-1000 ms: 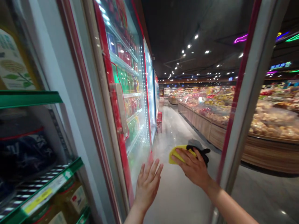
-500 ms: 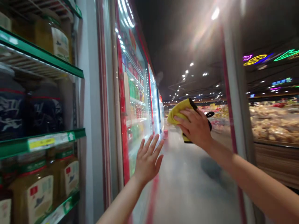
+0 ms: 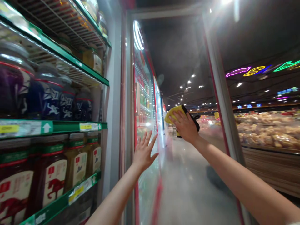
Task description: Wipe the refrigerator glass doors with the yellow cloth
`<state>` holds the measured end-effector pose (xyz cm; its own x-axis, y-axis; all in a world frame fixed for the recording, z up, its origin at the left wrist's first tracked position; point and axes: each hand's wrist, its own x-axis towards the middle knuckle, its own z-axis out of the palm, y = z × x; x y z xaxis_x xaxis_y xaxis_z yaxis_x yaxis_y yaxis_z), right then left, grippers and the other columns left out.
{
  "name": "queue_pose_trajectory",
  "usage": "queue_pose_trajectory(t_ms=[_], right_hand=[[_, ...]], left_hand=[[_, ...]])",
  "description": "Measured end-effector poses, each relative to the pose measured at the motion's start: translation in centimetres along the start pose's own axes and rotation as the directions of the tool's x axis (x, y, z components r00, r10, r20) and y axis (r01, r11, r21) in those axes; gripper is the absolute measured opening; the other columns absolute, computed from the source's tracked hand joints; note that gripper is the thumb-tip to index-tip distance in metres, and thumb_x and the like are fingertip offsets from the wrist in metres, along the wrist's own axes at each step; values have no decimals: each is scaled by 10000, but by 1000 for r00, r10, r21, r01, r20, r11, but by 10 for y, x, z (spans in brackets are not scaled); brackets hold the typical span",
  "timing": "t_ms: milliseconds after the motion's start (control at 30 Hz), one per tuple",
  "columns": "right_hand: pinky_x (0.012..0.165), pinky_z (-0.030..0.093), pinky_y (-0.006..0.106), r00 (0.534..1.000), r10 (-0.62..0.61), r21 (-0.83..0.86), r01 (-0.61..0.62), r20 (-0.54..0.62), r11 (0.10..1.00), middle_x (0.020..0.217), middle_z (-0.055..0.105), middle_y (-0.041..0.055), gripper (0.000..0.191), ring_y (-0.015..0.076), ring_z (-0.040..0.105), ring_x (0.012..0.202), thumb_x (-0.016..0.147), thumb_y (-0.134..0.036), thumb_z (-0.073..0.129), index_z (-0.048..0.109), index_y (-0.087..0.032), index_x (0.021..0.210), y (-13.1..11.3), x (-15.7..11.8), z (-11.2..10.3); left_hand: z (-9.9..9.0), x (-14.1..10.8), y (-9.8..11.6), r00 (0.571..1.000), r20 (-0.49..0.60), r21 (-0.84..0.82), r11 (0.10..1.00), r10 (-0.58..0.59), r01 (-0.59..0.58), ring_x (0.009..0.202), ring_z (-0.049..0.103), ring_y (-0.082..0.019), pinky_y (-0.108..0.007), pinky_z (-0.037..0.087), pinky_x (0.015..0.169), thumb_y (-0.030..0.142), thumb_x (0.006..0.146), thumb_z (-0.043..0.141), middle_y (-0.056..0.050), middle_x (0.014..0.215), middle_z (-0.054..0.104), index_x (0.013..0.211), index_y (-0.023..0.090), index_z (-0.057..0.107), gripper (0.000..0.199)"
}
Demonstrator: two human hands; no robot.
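A see-through glass door (image 3: 185,187) with a grey frame (image 3: 219,81) stands open in front of me. My right hand (image 3: 187,127) holds a yellow cloth with black edging (image 3: 172,112) flat against the glass, its fingers laid over the fabric. A black loop sticks out of the cloth on the right. Lower and to the left, my left hand (image 3: 145,153) is spread with fingers apart and holds nothing. It appears to rest on the glass, though the contact itself is hard to make out.
At left, fridge shelves with green price rails (image 3: 77,126) carry dark blue bottles (image 3: 48,93) and juice bottles (image 3: 54,178). Through the glass show a lit drinks fridge (image 3: 142,97) and a pale floor. Bagged goods (image 3: 264,128) fill a wood-sided display at right.
The view has swung left and drawn back, so more of the shelves and the door's top frame show. The cloth and right hand sit slightly further left in view; the left hand remains spread.
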<state>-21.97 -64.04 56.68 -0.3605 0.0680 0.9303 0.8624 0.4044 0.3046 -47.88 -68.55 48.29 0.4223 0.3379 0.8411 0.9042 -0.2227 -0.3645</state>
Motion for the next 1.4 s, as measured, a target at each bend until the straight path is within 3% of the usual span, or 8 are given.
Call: queue_pose_trajectory(t_ms=[167, 267, 400, 633, 733, 900, 1133, 1400], right_hand=[[1170, 263, 687, 977, 208, 42, -206, -53, 978, 1642, 410, 99, 533, 378, 335, 1518, 996, -261, 513, 492, -321, 1525, -42, 46, 13], [1220, 220, 631, 1000, 5, 76, -2, -29, 997, 1610, 468, 53, 479, 327, 371, 1509, 1000, -273, 532, 554, -352, 1472, -62, 32, 15], [1256, 182, 575, 986, -168, 51, 168, 4, 984, 1578, 513, 38, 452, 285, 428, 1481, 1003, -205, 513, 602, -336, 1427, -47, 6, 3], [1205, 206, 682, 987, 156, 57, -153, -40, 987, 1617, 446, 96, 458, 372, 356, 1517, 1020, -304, 526, 558, -317, 1477, -80, 73, 14], [1231, 198, 621, 1000, -10, 83, 12, -30, 996, 1581, 505, 52, 407, 323, 387, 1507, 1021, -307, 527, 615, -351, 1417, -97, 63, 20], [1255, 203, 508, 956, -294, 79, 291, 24, 953, 1518, 581, 0, 357, 258, 457, 1463, 1015, -285, 531, 676, -352, 1336, -75, 20, 5], [1211, 193, 638, 997, 78, 50, -77, -21, 996, 1590, 493, 50, 408, 324, 388, 1503, 1040, -303, 465, 605, -348, 1421, -113, 83, 17], [1232, 221, 501, 968, -251, 131, 244, 32, 961, 1497, 605, 13, 337, 255, 465, 1442, 1032, -322, 489, 686, -324, 1305, -130, 70, 15]], left_hand=[[1, -16, -4, 1000, 18, 6, 1000, -8, 8, 1597, 109, -353, -583, 280, 1239, 440, 824, 794, -109, 1732, 131, 1652, 301, 130, 1070], [-2, -18, -3, 999, 38, -9, 1000, -17, 17, 1592, 129, -363, -597, 302, 1226, 449, 775, 842, -113, 1729, 146, 1649, 314, 143, 1127], [-5, -19, -4, 998, 66, -25, 1000, -15, 16, 1587, 143, -377, -616, 321, 1211, 451, 692, 907, -124, 1722, 179, 1639, 310, 199, 1190], [-8, -26, 0, 997, 52, -100, 993, -53, 58, 1571, 217, -385, -640, 326, 1202, 380, 722, 899, -127, 1706, 232, 1609, 304, 303, 1071], [-9, -38, 6, 992, 88, -118, 988, -87, 97, 1578, 175, -386, -667, 297, 1207, 359, 735, 891, -126, 1712, 211, 1609, 311, 297, 1058], [-7, -59, 16, 985, 114, -148, 978, -132, 148, 1585, 94, -391, -706, 247, 1212, 343, 700, 916, -136, 1718, 172, 1620, 334, 246, 1138], [-8, -62, 18, 979, 134, -161, 971, -156, 177, 1582, 121, -378, -679, 277, 1216, 302, 676, 933, -130, 1714, 188, 1612, 333, 272, 1147], [-8, -65, 14, 980, 146, -209, 964, -139, 167, 1587, 73, -369, -703, 231, 1218, 313, 684, 927, -129, 1720, 159, 1625, 329, 222, 1177]])
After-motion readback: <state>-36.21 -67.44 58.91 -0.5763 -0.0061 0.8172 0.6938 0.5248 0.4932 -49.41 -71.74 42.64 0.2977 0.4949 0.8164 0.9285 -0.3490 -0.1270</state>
